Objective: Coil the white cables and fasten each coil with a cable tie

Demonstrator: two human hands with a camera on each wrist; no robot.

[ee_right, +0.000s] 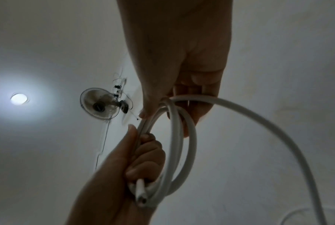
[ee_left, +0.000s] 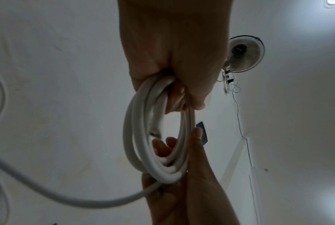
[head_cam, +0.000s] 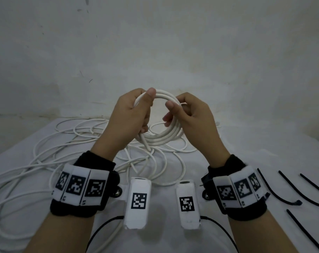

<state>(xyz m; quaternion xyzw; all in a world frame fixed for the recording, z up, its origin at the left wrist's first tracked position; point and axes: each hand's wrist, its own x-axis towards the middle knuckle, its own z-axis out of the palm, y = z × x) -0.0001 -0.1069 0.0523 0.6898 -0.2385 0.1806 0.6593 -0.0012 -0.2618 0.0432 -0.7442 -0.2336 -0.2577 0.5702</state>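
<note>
A white cable coil of several loops is held up above the table between both hands. My left hand grips its left side, thumb on top of the loops, and the cable's cut end pokes out below the fist. My right hand holds the right side with thumb and fingers curled round the strands. The left wrist view shows the coil hanging from the left hand, with the right hand under it. In the right wrist view a strand trails from the right hand down toward the table.
Loose white cable lies in tangled loops over the left and middle of the white-covered table. Several black cable ties lie on the table at the right. A white wall stands close behind.
</note>
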